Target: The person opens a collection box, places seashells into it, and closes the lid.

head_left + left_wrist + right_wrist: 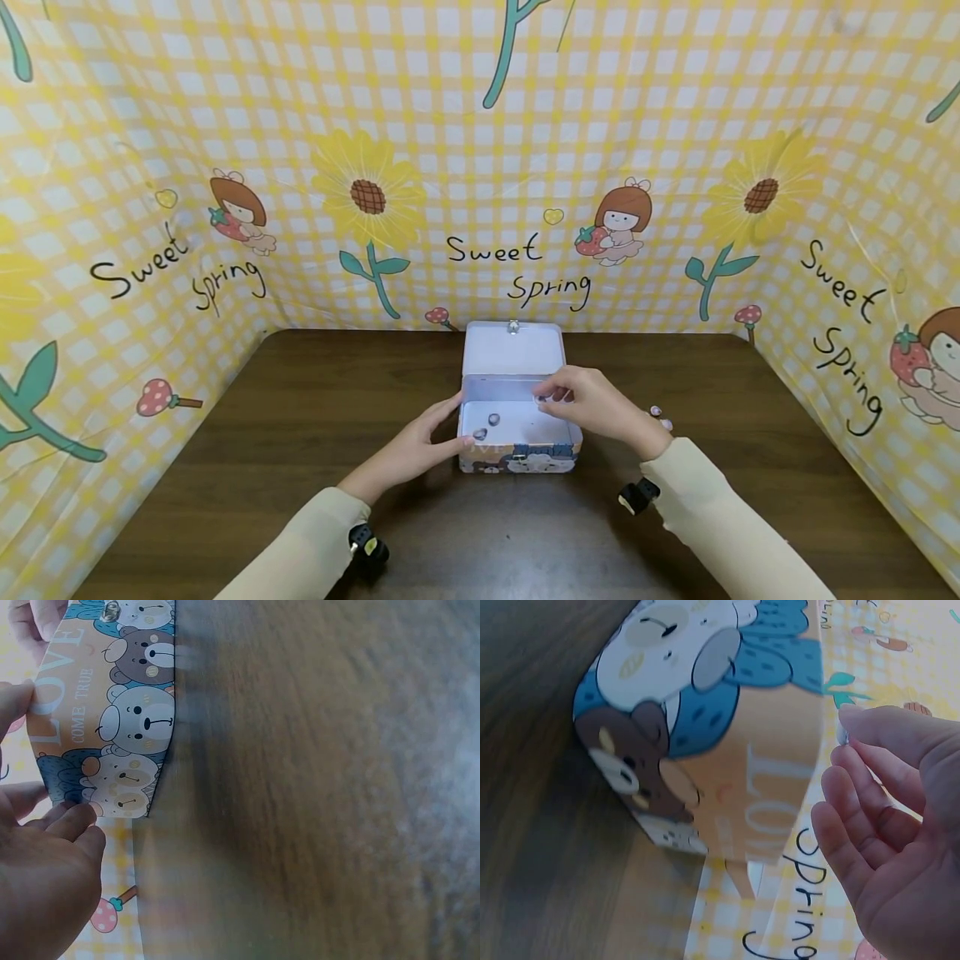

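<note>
A lidded tin box, printed with cartoon bears and "LOVE", stands open on the table with its lid tilted back. My left hand grips its left side, thumb at the front corner and fingers along the side wall. Over the box's right half, my right hand pinches a small shiny piece between thumb and index finger; its exact kind I cannot tell. Two small, shiny ring-like pieces lie on the white floor of the box, toward the left.
Beyond my right wrist, a few small pinkish pieces lie on the brown wooden table. A yellow checked cloth with flowers and lettering walls off the back and both sides. Each wrist carries a black strapped camera.
</note>
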`<state>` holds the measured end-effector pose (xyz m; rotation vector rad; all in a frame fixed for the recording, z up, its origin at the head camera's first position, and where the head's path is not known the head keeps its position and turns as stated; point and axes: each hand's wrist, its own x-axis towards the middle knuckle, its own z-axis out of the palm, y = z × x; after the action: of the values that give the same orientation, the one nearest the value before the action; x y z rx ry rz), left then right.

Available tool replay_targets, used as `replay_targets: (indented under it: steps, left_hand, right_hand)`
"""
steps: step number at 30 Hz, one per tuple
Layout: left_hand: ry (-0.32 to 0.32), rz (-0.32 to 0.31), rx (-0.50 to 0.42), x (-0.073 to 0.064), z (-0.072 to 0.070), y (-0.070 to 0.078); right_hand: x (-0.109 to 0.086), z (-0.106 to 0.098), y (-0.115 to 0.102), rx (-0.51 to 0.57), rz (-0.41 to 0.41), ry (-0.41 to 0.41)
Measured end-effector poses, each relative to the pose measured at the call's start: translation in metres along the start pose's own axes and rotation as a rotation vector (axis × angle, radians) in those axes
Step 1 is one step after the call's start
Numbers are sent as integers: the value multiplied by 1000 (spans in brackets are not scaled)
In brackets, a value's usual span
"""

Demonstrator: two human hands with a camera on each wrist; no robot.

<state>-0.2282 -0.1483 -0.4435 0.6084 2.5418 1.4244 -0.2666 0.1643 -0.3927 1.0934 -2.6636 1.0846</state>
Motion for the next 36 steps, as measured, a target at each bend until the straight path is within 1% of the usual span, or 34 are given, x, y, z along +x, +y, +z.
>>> replay_targets:
  steps: [8,17,19,26,31,34,36]
  left_hand:
    - [5,1,3,0,0,-1]
    - [8,8,15,-1,0,0]
    - [7,9,14,-1,0,0]
    - [5,19,24,0,0,-1]
    - [6,34,23,0,-1,0]
    - [5,28,23,0,0,0]
    - [7,25,19,0,0,-1]
  right_hand:
    - [12,16,-6,0,-26,-38]
    - [24,33,-5,-64,-82,-104]
    - [26,37,-5,-72,-82,-118]
    - [31,47,-7,-70,-26,-174]
    - [35,50,-7,-83,-11,-180]
    - [36,53,-5,-82,1,-192]
    - [37,55,-3,-77,-6,-201]
